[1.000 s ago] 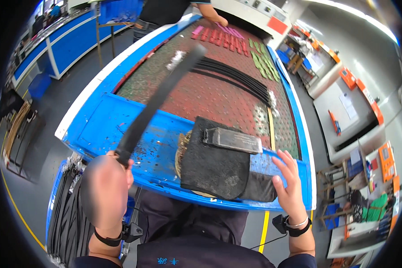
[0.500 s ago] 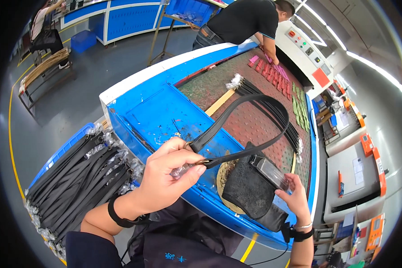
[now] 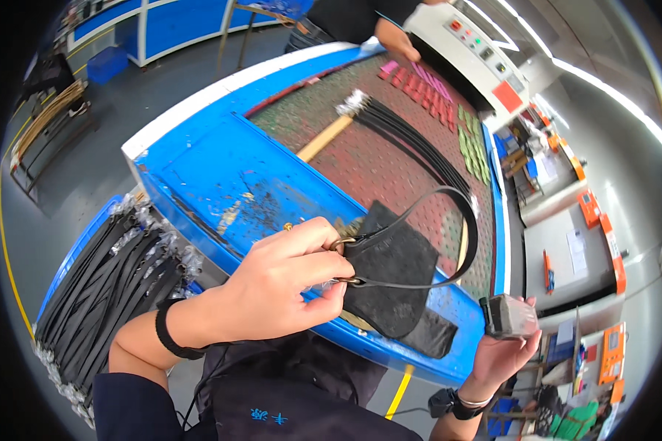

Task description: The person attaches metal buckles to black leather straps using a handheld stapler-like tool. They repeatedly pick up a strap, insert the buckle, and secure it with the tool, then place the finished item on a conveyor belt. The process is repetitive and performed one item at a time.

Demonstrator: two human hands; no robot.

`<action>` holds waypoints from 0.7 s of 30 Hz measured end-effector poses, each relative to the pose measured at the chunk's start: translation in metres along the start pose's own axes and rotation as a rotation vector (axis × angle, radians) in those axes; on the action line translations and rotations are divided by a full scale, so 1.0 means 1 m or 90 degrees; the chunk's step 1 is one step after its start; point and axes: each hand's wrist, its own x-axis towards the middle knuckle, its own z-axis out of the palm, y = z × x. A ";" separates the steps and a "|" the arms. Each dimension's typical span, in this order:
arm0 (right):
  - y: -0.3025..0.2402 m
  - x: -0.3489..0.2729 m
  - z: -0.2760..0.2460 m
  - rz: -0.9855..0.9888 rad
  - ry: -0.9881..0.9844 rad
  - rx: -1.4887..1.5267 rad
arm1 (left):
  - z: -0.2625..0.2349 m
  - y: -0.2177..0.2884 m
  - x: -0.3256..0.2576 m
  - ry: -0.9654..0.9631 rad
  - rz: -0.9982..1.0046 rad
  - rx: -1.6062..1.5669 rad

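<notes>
My left hand (image 3: 290,283) pinches both ends of a black strap (image 3: 469,228), gripping close to the brass-coloured metal rings (image 3: 346,245). The strap bends into a loop that reaches out to the right. In my right hand (image 3: 504,360) is a clear block with a dark face (image 3: 511,317), raised off the machine's right front edge. Beneath the strap loop, a worn black pad (image 3: 397,272) lies over the machine's blue front ledge (image 3: 250,184). A row of similar black straps (image 3: 412,136) rests on the machine bed beyond, across wooden strips (image 3: 325,140).
A blue crate (image 3: 81,250) piled with black straps (image 3: 118,287) stands at the left. Red pieces (image 3: 423,92) and green pieces (image 3: 472,147) lie on the dimpled bed (image 3: 360,165). A co-worker's arm (image 3: 396,38) reaches over the far end, beside a control panel (image 3: 485,53).
My right hand has lifted the block off the black pad and moved right, turning it. My left hand and the strap loop have come lower. The view has shifted, and the co-worker's arm has risen.
</notes>
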 end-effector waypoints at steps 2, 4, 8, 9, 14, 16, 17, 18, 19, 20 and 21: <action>0.002 -0.009 0.014 -0.080 0.020 -0.135 | 0.009 0.006 0.005 -0.044 0.036 0.017; 0.006 -0.020 0.029 -0.163 0.047 -0.288 | 0.018 0.013 0.011 -0.080 0.071 0.012; 0.013 -0.032 0.033 -0.193 0.001 -0.381 | 0.033 0.022 0.014 -0.133 0.084 0.005; 0.014 -0.033 0.031 -0.192 -0.038 -0.395 | 0.034 0.024 0.014 -0.138 0.084 0.004; 0.015 -0.036 0.032 -0.175 -0.007 -0.394 | 0.038 0.030 0.015 -0.160 0.083 -0.003; 0.015 -0.036 0.030 -0.181 -0.007 -0.413 | 0.037 0.031 0.015 -0.171 0.076 -0.007; 0.015 -0.036 0.030 -0.185 -0.007 -0.423 | 0.036 0.032 0.015 -0.177 0.071 -0.008; 0.015 -0.035 0.030 -0.185 -0.006 -0.419 | 0.037 0.032 0.015 -0.176 0.072 -0.009; 0.015 -0.035 0.030 -0.186 -0.006 -0.415 | 0.037 0.032 0.014 -0.174 0.073 -0.010; 0.015 -0.035 0.030 -0.187 -0.005 -0.411 | 0.037 0.032 0.014 -0.173 0.073 -0.011; 0.015 -0.035 0.030 -0.184 -0.006 -0.415 | 0.037 0.031 0.014 -0.175 0.074 -0.011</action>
